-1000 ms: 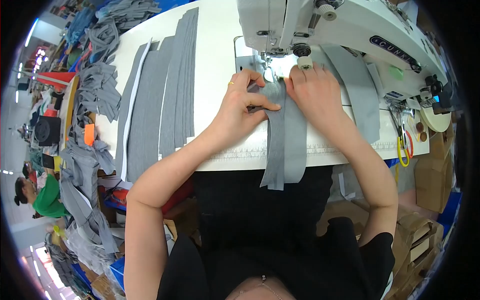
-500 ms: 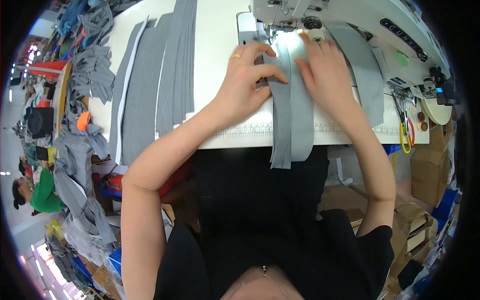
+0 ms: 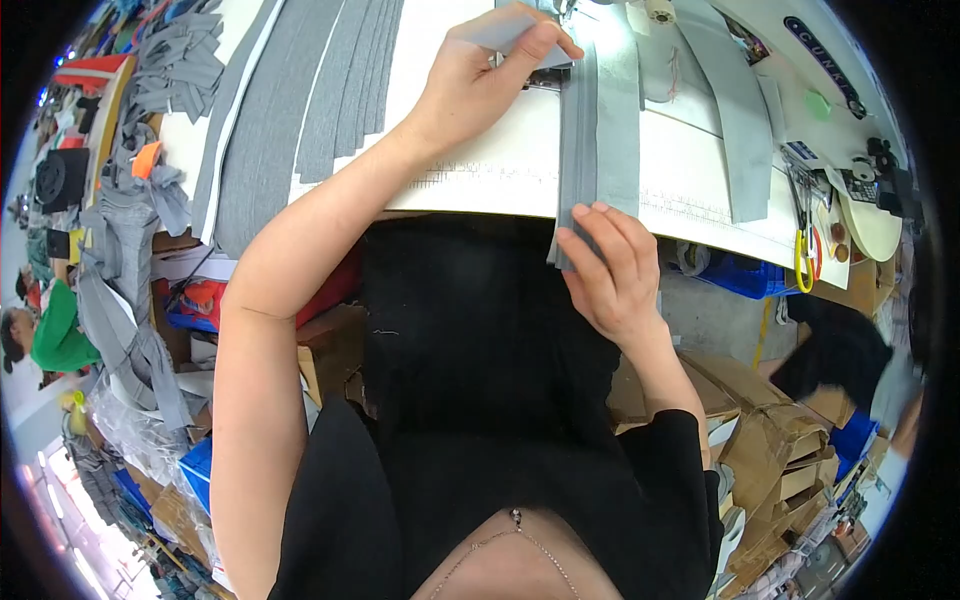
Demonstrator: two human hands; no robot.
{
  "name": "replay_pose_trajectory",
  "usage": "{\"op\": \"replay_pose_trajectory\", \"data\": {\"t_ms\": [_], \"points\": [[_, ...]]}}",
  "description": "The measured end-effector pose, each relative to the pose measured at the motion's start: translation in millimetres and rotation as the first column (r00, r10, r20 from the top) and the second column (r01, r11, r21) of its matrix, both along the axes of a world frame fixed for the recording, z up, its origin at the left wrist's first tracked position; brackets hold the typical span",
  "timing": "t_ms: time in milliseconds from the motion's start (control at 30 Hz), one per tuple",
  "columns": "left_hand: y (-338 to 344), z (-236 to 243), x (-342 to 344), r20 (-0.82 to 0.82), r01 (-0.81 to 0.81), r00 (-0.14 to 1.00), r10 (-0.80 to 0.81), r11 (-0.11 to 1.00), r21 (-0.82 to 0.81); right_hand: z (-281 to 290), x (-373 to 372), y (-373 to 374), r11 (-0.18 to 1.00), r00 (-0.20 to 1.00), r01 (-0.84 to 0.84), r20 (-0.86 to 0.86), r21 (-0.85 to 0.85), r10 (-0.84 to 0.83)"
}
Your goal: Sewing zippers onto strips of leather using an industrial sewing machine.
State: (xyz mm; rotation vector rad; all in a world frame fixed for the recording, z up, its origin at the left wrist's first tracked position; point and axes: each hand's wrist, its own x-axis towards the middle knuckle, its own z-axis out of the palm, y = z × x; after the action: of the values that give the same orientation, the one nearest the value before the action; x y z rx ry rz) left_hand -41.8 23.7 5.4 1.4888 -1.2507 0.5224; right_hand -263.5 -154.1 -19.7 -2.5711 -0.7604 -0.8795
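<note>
Grey fabric strips [image 3: 578,150] lie lengthwise under the sewing machine's needle area [image 3: 566,10], and their near end hangs over the table's front edge. My left hand [image 3: 480,85] is beside the needle area, thumb and fingers closed on a pale grey flap of fabric [image 3: 495,33]. Close to the front edge, my right hand [image 3: 618,270] grips the near end of the darker grey strip, fingers on top along its right side. A wider, lighter grey fabric panel [image 3: 618,120] runs just right of that strip.
Stacked grey fabric pieces [image 3: 270,120] cover the table's left part. Another grey panel [image 3: 735,130] lies to the right, near yellow-handled scissors [image 3: 803,255]. Cardboard boxes [image 3: 770,430] stand below right. Beyond the left side, a person in green [image 3: 65,330] sits near heaped garments.
My right hand has come back from beside the needle to the strip's near end. My left hand has moved farther forward and now holds up a fabric flap. The view has shifted.
</note>
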Motion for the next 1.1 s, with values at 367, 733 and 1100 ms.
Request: {"op": "replay_pose_trajectory", "data": {"t_ms": [367,733,1100], "points": [[-3,16,-31,-0.628,-0.100,0.772,0.099,0.994,0.034,4,4,2,0.995,0.989,-0.041,0.146,0.091,0.027],[-3,5,-16,-0.255,-0.009,0.967,-0.004,0.999,-0.048,14,3,4,0.998,0.991,-0.055,0.125,0.019,0.052],[-3,-4,-11,-0.191,0.015,0.981,-0.027,0.998,-0.064,18,-2,1,0.997,0.995,-0.064,0.074,-0.036,0.067]]}}
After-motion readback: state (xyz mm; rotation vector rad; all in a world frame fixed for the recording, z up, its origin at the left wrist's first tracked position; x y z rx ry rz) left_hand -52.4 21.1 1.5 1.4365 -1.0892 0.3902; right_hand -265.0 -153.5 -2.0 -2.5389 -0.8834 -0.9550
